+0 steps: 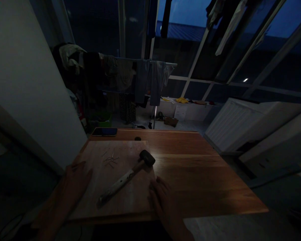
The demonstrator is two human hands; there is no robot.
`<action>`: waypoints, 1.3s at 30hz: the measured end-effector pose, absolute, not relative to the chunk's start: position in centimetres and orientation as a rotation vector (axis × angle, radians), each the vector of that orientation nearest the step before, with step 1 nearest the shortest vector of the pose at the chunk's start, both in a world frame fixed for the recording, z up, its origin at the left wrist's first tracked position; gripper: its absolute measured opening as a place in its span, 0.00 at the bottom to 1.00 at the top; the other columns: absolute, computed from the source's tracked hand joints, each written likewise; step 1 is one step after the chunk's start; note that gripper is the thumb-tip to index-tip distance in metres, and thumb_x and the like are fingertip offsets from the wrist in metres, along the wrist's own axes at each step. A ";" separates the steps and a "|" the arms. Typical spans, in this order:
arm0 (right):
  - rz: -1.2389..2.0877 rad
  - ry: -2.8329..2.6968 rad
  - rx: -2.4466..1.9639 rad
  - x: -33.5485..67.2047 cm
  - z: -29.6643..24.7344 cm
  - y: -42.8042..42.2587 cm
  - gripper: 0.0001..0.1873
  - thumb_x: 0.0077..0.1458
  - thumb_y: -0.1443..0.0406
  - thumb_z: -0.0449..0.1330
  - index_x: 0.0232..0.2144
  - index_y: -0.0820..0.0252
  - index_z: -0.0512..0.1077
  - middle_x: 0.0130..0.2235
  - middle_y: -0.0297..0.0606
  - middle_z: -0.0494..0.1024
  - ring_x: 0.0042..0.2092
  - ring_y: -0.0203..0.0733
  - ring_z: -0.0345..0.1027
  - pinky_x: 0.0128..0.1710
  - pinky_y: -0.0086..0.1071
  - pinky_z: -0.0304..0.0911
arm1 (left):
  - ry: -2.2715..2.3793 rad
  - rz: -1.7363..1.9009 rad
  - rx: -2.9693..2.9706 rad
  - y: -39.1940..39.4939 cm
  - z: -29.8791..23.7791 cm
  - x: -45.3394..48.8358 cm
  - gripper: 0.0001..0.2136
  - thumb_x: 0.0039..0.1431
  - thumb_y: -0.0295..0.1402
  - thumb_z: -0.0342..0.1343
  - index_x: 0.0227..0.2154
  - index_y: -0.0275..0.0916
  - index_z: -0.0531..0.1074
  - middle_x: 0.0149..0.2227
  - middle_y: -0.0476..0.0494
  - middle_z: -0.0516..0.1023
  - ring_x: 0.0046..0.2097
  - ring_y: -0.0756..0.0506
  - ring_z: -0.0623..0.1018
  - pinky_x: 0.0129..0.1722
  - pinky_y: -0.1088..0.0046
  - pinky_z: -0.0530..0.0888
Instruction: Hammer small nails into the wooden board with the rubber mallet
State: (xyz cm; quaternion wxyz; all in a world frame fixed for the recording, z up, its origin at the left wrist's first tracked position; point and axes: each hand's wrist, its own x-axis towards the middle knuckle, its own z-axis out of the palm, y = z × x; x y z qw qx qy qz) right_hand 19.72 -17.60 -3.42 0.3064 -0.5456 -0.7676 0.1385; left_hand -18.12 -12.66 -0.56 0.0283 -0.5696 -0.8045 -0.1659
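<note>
A mallet with a dark head and a pale, worn handle lies aslant on a light wooden board. Its head points up and to the right. Several thin nails lie loosely piled on the board, left of the mallet head. My left hand rests at the board's left edge, thumb apart from the fingers, holding nothing. At the board's lower right edge my right hand lies with its fingers stretched out, and nothing shows in it. The light is dim, so finger detail is poor.
The board lies on a brown wooden table. A phone lies at the table's far left corner, and a small dark round object sits behind the board. Beyond stands a drying rack with clothes. A white cabinet is at right.
</note>
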 end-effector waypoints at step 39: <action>0.588 -1.648 -1.884 28.3 0.7 -15.5 0.33 0.69 0.47 0.46 0.65 0.59 0.68 0.48 0.48 0.85 0.50 0.52 0.80 0.49 0.40 0.70 | -1.293 -0.357 -3.067 -7.9 -2.6 5.6 0.30 0.73 0.48 0.45 0.70 0.36 0.58 0.73 0.29 0.56 0.75 0.36 0.53 0.73 0.50 0.51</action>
